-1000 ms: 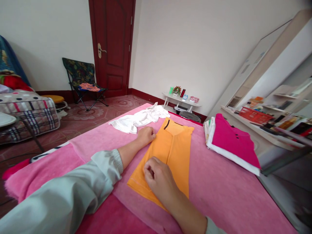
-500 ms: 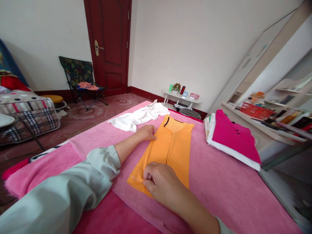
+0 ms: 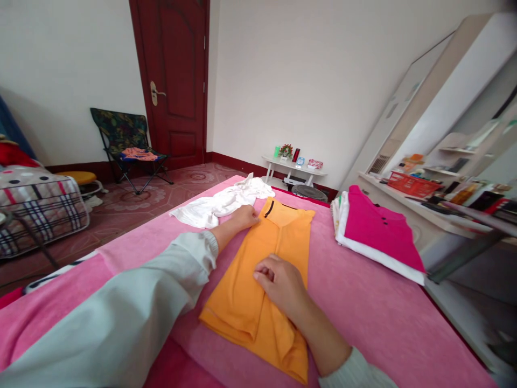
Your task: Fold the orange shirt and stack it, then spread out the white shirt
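Observation:
An orange-yellow shirt (image 3: 242, 285), its sides folded in to a narrow strip, lies lengthwise on the pink blanket (image 3: 355, 318). My left hand (image 3: 245, 215) is closed at the shirt's left edge near the collar, thumb and fingers pinched on the cloth. Over the middle of the shirt is my right hand (image 3: 283, 283), fingers curled in, with no cloth visible between them. Below it the lower right part of the shirt is rumpled. A crumpled white garment (image 3: 222, 203) lies just beyond my left hand.
A stack of folded clothes with a magenta shirt (image 3: 379, 226) on top sits at the bed's right side. Beside it, a shelf holds a red basket (image 3: 414, 185) and bottles. A camouflage folding chair (image 3: 125, 132) and a low white table (image 3: 293, 165) stand farther back.
My right hand has moved up from near the hem to the shirt's middle. The lower end now lies longer and looser toward me. My left hand has shifted slightly toward the collar.

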Demonstrator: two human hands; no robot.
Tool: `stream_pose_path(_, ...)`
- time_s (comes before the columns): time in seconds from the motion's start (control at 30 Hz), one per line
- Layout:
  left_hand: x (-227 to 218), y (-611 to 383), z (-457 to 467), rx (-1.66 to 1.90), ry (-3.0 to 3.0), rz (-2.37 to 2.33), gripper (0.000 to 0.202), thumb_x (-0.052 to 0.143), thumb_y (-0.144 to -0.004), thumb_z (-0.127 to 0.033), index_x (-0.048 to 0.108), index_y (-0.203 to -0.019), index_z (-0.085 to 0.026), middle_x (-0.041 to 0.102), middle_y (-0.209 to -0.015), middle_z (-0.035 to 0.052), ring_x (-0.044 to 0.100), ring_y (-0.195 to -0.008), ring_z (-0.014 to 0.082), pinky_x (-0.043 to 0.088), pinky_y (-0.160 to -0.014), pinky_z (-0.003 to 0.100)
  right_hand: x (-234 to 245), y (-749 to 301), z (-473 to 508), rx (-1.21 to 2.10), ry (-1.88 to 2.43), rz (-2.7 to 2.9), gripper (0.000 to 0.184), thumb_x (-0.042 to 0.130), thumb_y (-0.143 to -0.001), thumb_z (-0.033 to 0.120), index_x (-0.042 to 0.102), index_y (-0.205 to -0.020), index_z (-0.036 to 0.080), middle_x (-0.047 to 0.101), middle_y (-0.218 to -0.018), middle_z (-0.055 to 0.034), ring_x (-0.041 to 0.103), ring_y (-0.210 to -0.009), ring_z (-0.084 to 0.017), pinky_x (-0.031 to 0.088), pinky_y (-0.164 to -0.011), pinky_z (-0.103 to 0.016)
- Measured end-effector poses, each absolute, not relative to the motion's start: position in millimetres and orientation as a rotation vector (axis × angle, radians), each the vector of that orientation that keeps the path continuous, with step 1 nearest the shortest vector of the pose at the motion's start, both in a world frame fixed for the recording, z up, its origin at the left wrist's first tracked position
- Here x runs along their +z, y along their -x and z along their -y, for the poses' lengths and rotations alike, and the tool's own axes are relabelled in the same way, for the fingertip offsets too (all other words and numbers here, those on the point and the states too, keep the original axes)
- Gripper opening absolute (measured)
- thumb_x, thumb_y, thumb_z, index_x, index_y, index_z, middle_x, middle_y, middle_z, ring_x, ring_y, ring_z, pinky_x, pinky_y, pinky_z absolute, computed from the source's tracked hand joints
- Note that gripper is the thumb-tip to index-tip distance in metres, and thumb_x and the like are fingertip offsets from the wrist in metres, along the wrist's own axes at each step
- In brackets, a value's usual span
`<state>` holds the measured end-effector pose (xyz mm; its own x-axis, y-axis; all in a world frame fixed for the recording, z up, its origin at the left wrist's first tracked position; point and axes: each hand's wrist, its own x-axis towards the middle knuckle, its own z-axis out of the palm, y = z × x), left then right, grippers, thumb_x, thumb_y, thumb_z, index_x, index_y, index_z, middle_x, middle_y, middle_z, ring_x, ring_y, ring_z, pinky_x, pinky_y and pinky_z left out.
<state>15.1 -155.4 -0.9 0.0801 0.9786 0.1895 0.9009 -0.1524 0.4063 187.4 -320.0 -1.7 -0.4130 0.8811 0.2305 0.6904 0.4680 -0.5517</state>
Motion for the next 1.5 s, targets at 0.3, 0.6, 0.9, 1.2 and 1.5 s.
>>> stream_pose_path(0.3, -2.6, -31.1, 135.5, 0.58, -2.215, -2.023, 0.021, 0.06, -0.071, -0.033, 0.072, -0.084, -0.022, 0.071, -0.09, 0.0051, 0.065, -0.083, 0.0199, 0.048, -0.072, 0.026, 0.8, -177.5, 331.8, 0.443, 1.282, 2.277, 0.008, 0.063, -0.078, 0.019, 0.065, -0.086, 0.022, 0.061, -0.085, 0.0012, 0.056, -0.077, -0.012, 0.037, -0.07, -0.023)
stream_pose_path(0.6, -0.5, -37.7, 138.9, 0.577, -2.367, -2.056, 0.029, 0.048, -0.079, -0.017, 0.067, -0.102, -0.016, 0.064, -0.107, 0.0139, 0.059, -0.101, 0.0267, 0.046, -0.084, 0.036, -1.8, -177.3, 330.4, 0.503, 1.257, 2.247, 0.012, 0.065, -0.075, 0.018, 0.066, -0.087, 0.022, 0.06, -0.084, 0.0011, 0.055, -0.079, -0.012, 0.038, -0.071, -0.023)
stream_pose_path(0.9, 2.3, -32.6, 196.4, 0.689, -2.654, -1.322, 0.046, 0.056, -0.069, -0.007, 0.062, -0.113, -0.018, 0.056, -0.119, 0.0088, 0.051, -0.113, 0.0213, 0.037, -0.101, 0.03, -1.9, -189.2, 316.1, 0.685, 1.177, 2.061, 0.019, 0.055, -0.076, 0.01, 0.068, -0.088, 0.018, 0.063, -0.085, -0.0012, 0.058, -0.075, -0.011, 0.042, -0.07, -0.022)
stream_pose_path(1.2, 12.1, 41.0, 276.3, 0.419, -2.321, -0.755, 0.03, 0.051, -0.073, -0.003, 0.073, -0.083, -0.021, 0.061, -0.097, 0.0035, 0.058, -0.088, 0.0135, 0.044, -0.084, 0.022, 41.7, -219.6, 323.1, 0.776, 1.485, 2.586, 0.029, 0.068, -0.068, 0.038, 0.055, -0.051, 0.017, 0.049, -0.048, 0.0058, 0.04, -0.046, -0.007, 0.022, -0.046, -0.023)
stream_pose_path(1.5, 30.7, 21.8, 305.9, 0.361, -2.367, -0.688, 0.038, 0.049, -0.068, 0.002, 0.073, -0.084, -0.023, 0.065, -0.094, 0.0023, 0.059, -0.084, 0.014, 0.044, -0.081, 0.023, 49.2, -209.4, 338.0, 0.883, 1.268, 2.514, 0.016, 0.054, -0.063, 0.017, 0.042, -0.052, 0.018, 0.034, -0.05, 0.008, 0.032, -0.047, -0.005, 0.019, -0.044, -0.021)
